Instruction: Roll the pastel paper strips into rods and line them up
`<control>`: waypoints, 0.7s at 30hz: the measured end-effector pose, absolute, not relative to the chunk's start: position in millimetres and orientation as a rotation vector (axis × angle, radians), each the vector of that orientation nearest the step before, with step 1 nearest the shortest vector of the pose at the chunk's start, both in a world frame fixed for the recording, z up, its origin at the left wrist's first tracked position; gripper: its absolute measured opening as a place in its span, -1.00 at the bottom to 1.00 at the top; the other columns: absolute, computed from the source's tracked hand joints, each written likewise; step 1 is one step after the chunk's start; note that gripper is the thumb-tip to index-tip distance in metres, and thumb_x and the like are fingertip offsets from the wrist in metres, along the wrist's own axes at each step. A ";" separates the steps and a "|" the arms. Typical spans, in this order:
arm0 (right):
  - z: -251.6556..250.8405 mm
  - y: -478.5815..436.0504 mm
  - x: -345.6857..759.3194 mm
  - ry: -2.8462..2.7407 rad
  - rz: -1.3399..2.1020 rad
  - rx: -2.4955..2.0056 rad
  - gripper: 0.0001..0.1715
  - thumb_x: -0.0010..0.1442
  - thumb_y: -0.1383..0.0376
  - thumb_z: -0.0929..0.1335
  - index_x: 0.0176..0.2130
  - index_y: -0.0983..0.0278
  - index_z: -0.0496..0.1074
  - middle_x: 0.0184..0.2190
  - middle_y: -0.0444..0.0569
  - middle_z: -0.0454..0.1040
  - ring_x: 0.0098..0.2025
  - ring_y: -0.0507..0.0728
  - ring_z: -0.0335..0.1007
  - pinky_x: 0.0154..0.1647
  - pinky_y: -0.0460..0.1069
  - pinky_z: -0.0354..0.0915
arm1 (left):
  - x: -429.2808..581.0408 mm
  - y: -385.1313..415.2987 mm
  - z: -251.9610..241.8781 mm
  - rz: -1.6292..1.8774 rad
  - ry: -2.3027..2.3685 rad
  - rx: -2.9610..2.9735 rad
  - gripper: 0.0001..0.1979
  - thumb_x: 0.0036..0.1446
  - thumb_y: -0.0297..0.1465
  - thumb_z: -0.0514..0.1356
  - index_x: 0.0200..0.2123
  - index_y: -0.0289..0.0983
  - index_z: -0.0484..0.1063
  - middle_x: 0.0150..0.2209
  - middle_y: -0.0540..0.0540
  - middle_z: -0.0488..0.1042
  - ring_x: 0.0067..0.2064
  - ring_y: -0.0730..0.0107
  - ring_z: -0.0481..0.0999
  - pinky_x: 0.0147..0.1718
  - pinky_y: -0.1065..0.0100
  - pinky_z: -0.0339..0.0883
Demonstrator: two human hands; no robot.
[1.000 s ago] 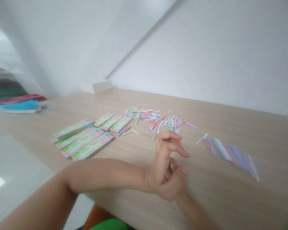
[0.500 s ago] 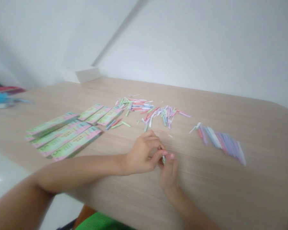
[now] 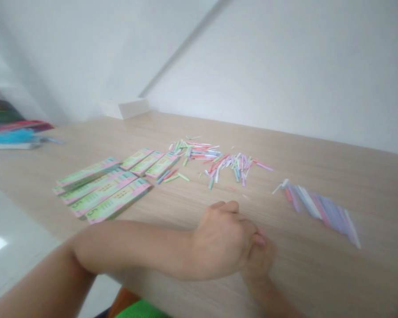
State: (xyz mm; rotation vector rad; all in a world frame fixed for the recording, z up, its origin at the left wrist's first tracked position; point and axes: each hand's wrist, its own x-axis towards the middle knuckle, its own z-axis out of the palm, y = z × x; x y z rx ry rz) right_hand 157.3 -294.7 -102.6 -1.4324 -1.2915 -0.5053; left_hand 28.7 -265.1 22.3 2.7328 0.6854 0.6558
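Observation:
Near the front of the table, my left hand (image 3: 223, 240) is closed, its fingers curled in against my right hand. My right hand (image 3: 261, 258) sits just behind it, partly covered, with its fingers closed and touching the left fingertips. Anything pinched between them is hidden and blurred. Beyond the hands lies a loose pile of thin pastel sticks (image 3: 199, 152), pink, green, white and blue. Closer to me, more pastel sticks (image 3: 240, 163) lie scattered. To the right of my hands, a slanted row of pastel sticks (image 3: 321, 207) lies side by side.
Several green-and-pink printed packs (image 3: 119, 201) lie in two groups at the left. A white box (image 3: 134, 108) stands at the back by the wall (image 3: 285, 66). Blue and red items (image 3: 16, 134) sit at the far left. The table's near edge runs under my forearms.
Both hands have moved down and slightly right, and my left hand has turned over the right. The small pale-green thing seen between my fingertips is now hidden. The view has shifted slightly.

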 end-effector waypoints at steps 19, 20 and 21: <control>-78.4 -271.1 165.7 -0.876 0.134 -1.422 -0.41 0.32 0.04 0.03 -0.63 0.21 0.16 -0.72 -0.15 0.17 -0.65 0.02 0.11 -0.60 -0.05 0.04 | -22.4 6.6 -74.3 0.654 1.215 2.490 -0.69 0.05 -0.53 0.03 -0.24 -0.33 0.55 -0.23 -0.12 0.57 -0.17 0.32 0.49 -0.12 0.40 0.27; -76.6 -271.8 166.0 -0.875 0.096 -1.449 -0.40 0.33 0.03 0.02 -0.62 0.21 0.16 -0.73 -0.15 0.18 -0.65 0.02 0.12 -0.59 -0.05 0.04 | -19.8 5.5 -75.9 0.637 1.221 2.512 -0.71 0.06 -0.50 0.05 -0.23 -0.32 0.55 -0.22 -0.12 0.57 -0.17 0.31 0.48 -0.12 0.40 0.26; -75.1 -272.7 166.5 -0.884 0.061 -1.476 -0.39 0.33 0.03 0.01 -0.62 0.21 0.17 -0.73 -0.15 0.18 -0.65 0.02 0.12 -0.58 -0.05 0.04 | -16.5 4.0 -76.1 0.610 1.219 2.532 -0.73 0.07 -0.47 0.08 -0.23 -0.30 0.55 -0.21 -0.12 0.57 -0.16 0.30 0.47 -0.12 0.39 0.25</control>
